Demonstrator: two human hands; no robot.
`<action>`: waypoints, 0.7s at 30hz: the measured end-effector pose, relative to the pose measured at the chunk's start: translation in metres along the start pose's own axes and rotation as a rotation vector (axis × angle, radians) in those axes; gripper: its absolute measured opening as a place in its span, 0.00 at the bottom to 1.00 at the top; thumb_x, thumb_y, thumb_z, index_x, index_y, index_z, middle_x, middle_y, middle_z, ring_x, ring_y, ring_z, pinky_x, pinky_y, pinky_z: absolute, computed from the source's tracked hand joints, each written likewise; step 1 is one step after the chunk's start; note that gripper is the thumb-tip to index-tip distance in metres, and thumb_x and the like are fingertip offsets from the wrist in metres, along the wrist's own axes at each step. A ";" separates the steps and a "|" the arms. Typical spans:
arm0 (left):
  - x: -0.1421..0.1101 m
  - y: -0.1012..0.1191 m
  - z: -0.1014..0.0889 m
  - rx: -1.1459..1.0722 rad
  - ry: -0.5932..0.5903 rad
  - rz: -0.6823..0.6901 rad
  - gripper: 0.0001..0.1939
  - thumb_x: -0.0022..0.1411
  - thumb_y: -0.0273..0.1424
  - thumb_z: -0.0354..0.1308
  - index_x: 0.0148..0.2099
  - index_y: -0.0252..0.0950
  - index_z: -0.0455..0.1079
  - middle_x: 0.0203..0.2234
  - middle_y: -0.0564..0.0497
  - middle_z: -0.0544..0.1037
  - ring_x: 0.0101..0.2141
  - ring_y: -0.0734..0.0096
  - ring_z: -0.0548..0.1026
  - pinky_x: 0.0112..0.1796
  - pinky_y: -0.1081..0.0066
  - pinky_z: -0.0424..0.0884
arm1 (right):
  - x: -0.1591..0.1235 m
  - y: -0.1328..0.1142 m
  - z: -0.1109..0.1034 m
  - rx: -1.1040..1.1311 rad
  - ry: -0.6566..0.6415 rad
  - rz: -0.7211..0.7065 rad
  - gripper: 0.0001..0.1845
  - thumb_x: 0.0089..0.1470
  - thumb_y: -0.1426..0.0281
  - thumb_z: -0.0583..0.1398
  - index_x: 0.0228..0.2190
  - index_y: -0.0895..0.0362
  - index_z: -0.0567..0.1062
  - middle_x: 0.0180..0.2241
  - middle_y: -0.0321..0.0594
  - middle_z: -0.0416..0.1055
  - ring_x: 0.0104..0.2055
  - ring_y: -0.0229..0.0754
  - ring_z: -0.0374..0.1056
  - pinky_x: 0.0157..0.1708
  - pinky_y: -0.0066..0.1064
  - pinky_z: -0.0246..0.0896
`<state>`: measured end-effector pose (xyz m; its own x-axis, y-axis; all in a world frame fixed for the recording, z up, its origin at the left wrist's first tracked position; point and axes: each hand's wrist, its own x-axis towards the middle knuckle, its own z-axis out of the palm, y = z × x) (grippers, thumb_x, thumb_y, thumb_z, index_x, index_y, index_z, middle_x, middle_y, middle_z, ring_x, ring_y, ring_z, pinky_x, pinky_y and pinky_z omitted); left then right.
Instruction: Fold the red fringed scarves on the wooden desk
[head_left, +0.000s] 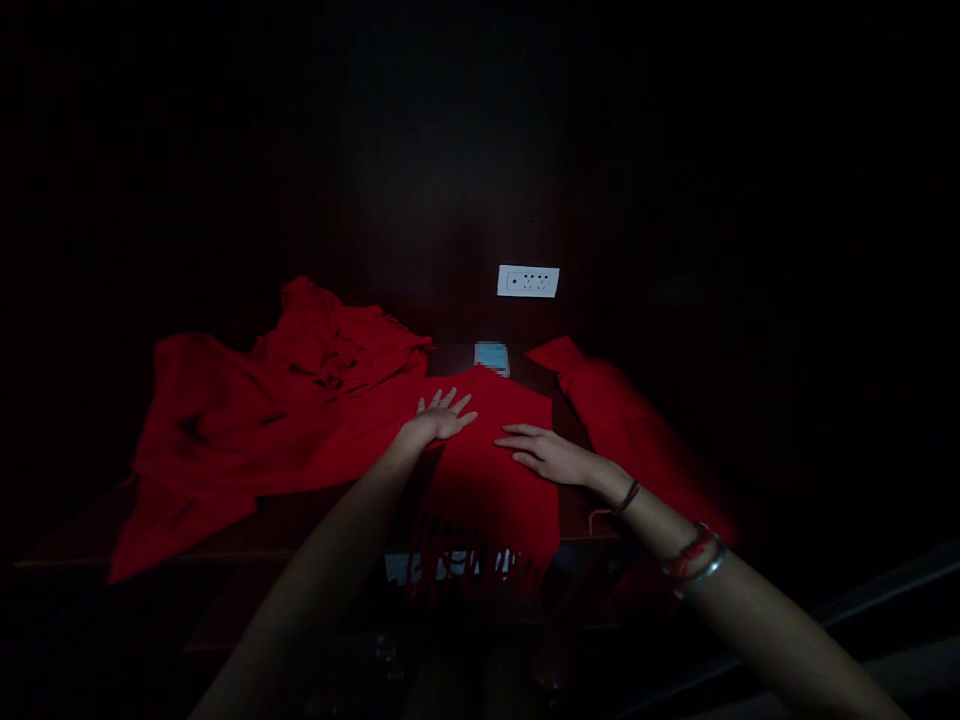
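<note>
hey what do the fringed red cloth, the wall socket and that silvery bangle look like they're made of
Fringed red cloth: soft matte fabric, perhaps wool or a blend; it drapes and ends in tassels.
Wall socket: probably hard plastic, smooth, plain white.
Silvery bangle: likely metal, given its pale shine; which metal, I can't tell.

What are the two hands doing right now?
Left hand: open, fingers spread on the red cloth.
Right hand: open, resting on the same cloth.
</note>
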<state>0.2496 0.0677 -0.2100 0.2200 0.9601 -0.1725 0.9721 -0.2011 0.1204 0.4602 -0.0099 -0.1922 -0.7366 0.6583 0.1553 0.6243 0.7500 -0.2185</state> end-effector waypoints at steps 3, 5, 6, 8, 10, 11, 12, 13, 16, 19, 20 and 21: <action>0.000 -0.001 0.001 0.017 0.000 0.007 0.34 0.52 0.53 0.28 0.59 0.48 0.35 0.58 0.53 0.37 0.56 0.58 0.36 0.50 0.51 0.38 | 0.000 0.001 0.002 0.059 -0.002 -0.061 0.17 0.53 0.70 0.47 0.42 0.56 0.69 0.48 0.42 0.61 0.50 0.38 0.55 0.49 0.31 0.49; 0.001 -0.002 0.001 0.024 -0.010 0.007 0.33 0.52 0.53 0.28 0.59 0.48 0.35 0.58 0.53 0.36 0.56 0.58 0.36 0.50 0.51 0.37 | -0.004 0.004 -0.001 0.127 -0.014 -0.097 0.15 0.52 0.70 0.49 0.37 0.57 0.72 0.44 0.41 0.65 0.47 0.36 0.59 0.47 0.29 0.53; 0.001 -0.001 0.000 0.025 -0.013 0.006 0.33 0.52 0.53 0.28 0.59 0.48 0.35 0.58 0.53 0.36 0.56 0.58 0.36 0.50 0.51 0.37 | -0.005 0.005 -0.003 0.152 -0.013 -0.104 0.14 0.51 0.70 0.49 0.35 0.57 0.73 0.42 0.41 0.66 0.45 0.36 0.60 0.46 0.28 0.53; 0.001 0.000 -0.001 0.021 -0.010 -0.005 0.34 0.52 0.53 0.28 0.59 0.48 0.35 0.58 0.54 0.36 0.56 0.58 0.35 0.50 0.51 0.38 | -0.007 0.007 -0.007 0.158 0.014 -0.093 0.15 0.51 0.71 0.50 0.39 0.56 0.71 0.43 0.40 0.66 0.45 0.36 0.60 0.46 0.29 0.53; -0.001 0.002 -0.002 0.012 0.002 -0.012 0.34 0.52 0.53 0.28 0.59 0.48 0.35 0.58 0.54 0.36 0.56 0.58 0.35 0.50 0.51 0.38 | -0.006 0.006 -0.009 0.119 0.049 -0.063 0.18 0.50 0.72 0.49 0.45 0.56 0.66 0.46 0.40 0.63 0.47 0.37 0.58 0.48 0.31 0.51; -0.001 0.002 -0.002 0.006 0.006 -0.013 0.34 0.52 0.53 0.28 0.59 0.47 0.35 0.58 0.53 0.36 0.56 0.58 0.35 0.50 0.51 0.38 | -0.004 0.004 -0.008 0.097 0.052 -0.046 0.20 0.50 0.73 0.49 0.46 0.56 0.65 0.47 0.41 0.61 0.48 0.37 0.57 0.48 0.31 0.50; -0.002 0.002 -0.002 0.000 0.010 -0.010 0.34 0.52 0.53 0.28 0.59 0.47 0.35 0.58 0.53 0.36 0.56 0.57 0.35 0.50 0.51 0.38 | -0.003 0.003 -0.008 0.082 0.044 -0.033 0.20 0.50 0.74 0.49 0.46 0.56 0.65 0.48 0.41 0.61 0.49 0.37 0.56 0.49 0.31 0.50; -0.003 0.002 -0.003 -0.005 0.012 -0.005 0.34 0.52 0.53 0.28 0.59 0.47 0.36 0.58 0.53 0.36 0.56 0.57 0.35 0.50 0.51 0.38 | -0.002 0.003 -0.008 0.082 0.025 -0.024 0.19 0.49 0.74 0.49 0.44 0.56 0.67 0.47 0.40 0.61 0.48 0.37 0.57 0.49 0.31 0.50; -0.003 0.002 -0.002 -0.015 0.019 0.012 0.34 0.52 0.54 0.28 0.59 0.47 0.36 0.58 0.52 0.37 0.56 0.57 0.35 0.50 0.51 0.37 | -0.001 0.005 -0.009 0.158 -0.067 -0.035 0.16 0.47 0.77 0.49 0.33 0.55 0.73 0.43 0.37 0.65 0.45 0.36 0.60 0.47 0.29 0.52; -0.001 0.001 -0.001 -0.024 0.035 0.015 0.34 0.52 0.54 0.29 0.59 0.47 0.37 0.58 0.52 0.38 0.56 0.57 0.36 0.50 0.50 0.38 | 0.003 0.015 -0.012 0.178 -0.018 -0.020 0.16 0.48 0.76 0.47 0.34 0.56 0.72 0.40 0.37 0.67 0.44 0.36 0.61 0.47 0.30 0.52; -0.001 0.001 0.000 -0.026 0.045 0.015 0.34 0.52 0.54 0.29 0.59 0.47 0.38 0.58 0.52 0.38 0.56 0.57 0.36 0.50 0.50 0.38 | 0.007 0.018 -0.012 0.145 0.039 0.006 0.17 0.48 0.75 0.47 0.38 0.56 0.70 0.42 0.38 0.66 0.45 0.37 0.60 0.47 0.31 0.51; -0.001 0.001 0.000 -0.025 0.059 0.020 0.34 0.53 0.53 0.29 0.59 0.46 0.38 0.58 0.52 0.37 0.56 0.57 0.36 0.50 0.50 0.38 | 0.012 0.022 -0.011 0.098 0.093 0.041 0.18 0.49 0.73 0.47 0.42 0.57 0.67 0.44 0.40 0.64 0.47 0.38 0.57 0.49 0.32 0.49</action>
<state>0.2501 0.0671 -0.2099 0.2335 0.9659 -0.1118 0.9652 -0.2163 0.1473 0.4683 0.0155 -0.1844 -0.6808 0.6946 0.2324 0.6214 0.7157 -0.3188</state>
